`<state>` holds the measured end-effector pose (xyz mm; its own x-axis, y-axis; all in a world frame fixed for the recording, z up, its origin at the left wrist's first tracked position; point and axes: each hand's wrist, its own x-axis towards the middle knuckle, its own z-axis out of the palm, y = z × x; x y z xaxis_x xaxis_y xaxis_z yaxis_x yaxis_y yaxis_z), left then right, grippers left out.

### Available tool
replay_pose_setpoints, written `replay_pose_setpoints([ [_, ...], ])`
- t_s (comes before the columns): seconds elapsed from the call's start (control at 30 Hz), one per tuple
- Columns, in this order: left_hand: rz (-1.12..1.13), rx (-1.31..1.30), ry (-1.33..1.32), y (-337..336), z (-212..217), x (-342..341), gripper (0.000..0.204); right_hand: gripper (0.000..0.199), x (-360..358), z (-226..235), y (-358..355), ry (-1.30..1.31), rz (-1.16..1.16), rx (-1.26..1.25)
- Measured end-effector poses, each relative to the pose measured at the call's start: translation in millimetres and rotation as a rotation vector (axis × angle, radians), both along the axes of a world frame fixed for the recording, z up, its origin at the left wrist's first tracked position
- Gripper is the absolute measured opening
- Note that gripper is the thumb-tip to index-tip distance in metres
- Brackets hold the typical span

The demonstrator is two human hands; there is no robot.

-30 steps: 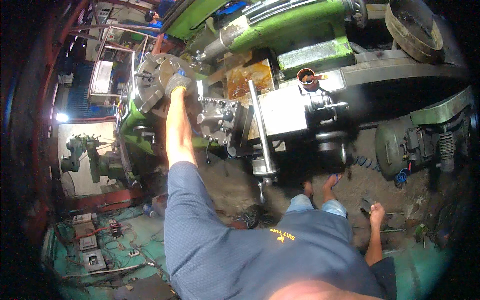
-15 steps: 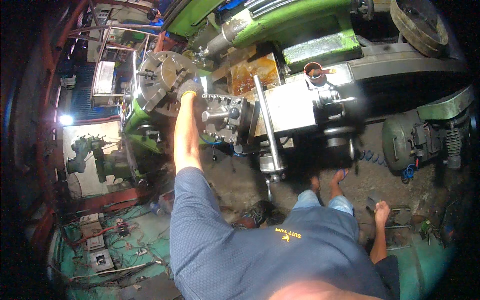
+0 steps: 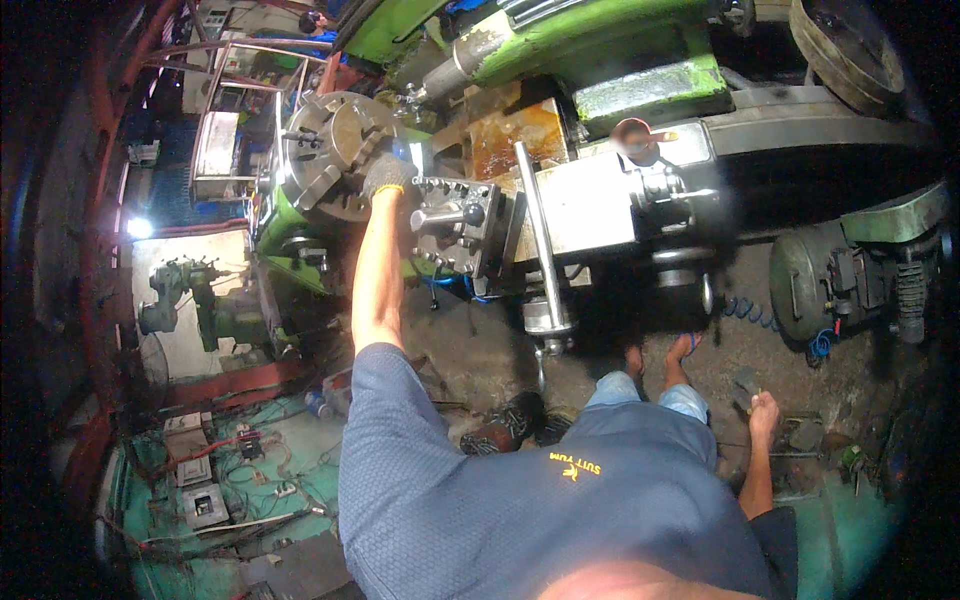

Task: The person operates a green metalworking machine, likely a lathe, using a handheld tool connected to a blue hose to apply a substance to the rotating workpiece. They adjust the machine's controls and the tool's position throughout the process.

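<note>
My left arm reaches out to a large lathe. My left hand [image 3: 387, 178], in a grey knitted glove with a yellow cuff, is at the right side of the round chuck [image 3: 322, 138], in front of its stepped jaws. Its fingers look closed, but their ends are hidden; a small bluish bright patch shows just beyond them. Beside the glove, to the right, stands the square tool post [image 3: 452, 225] with its bolts and a black-knobbed lever. Low at the right, my bare right hand [image 3: 764, 412] is closed on a small flat grey piece [image 3: 746, 381] whose kind is unclear.
A long steel handle [image 3: 536, 220] rises beside the carriage. A red cup [image 3: 632, 137] with a brush-like stick sits on the slide. A blue hose [image 3: 440, 281] hangs below the tool post. A green motor housing [image 3: 800, 275] stands right. Cables and boxes [image 3: 205, 505] lie lower left.
The view has shifted slightly, so the lathe sits a little further right. My gloved left hand stays by the chuck with only a slight shift. My right hand keeps its grip.
</note>
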<state>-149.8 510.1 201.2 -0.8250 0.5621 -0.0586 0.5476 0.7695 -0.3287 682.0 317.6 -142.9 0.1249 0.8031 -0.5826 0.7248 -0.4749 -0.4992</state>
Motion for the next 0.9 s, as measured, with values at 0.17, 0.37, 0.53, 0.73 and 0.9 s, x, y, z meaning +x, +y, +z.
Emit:
replay_pose_setpoints([
  [0.17,0.028,0.102,0.08,11.1,4.5,-3.7,0.053,0.022,9.0,-10.1,-1.7,0.045,-0.037,0.019],
  [0.37,0.085,0.063,-0.096,14.2,19.9,-4.5,0.079,0.021,1.8,12.4,5.2,0.034,-0.038,-0.005],
  [0.53,0.078,0.082,-0.061,11.0,19.9,-3.0,0.068,0.021,2.4,10.9,1.4,0.032,-0.028,-0.013],
  [0.73,-0.012,0.1,-0.002,21.1,24.8,-16.4,0.055,0.02,9.0,-9.1,-7.5,0.113,-0.146,-0.005],
  [0.9,0.021,0.108,0.034,33.4,36.1,-31.1,0.051,0.016,21.6,-22.7,-5.7,0.076,-0.07,-0.03],
])
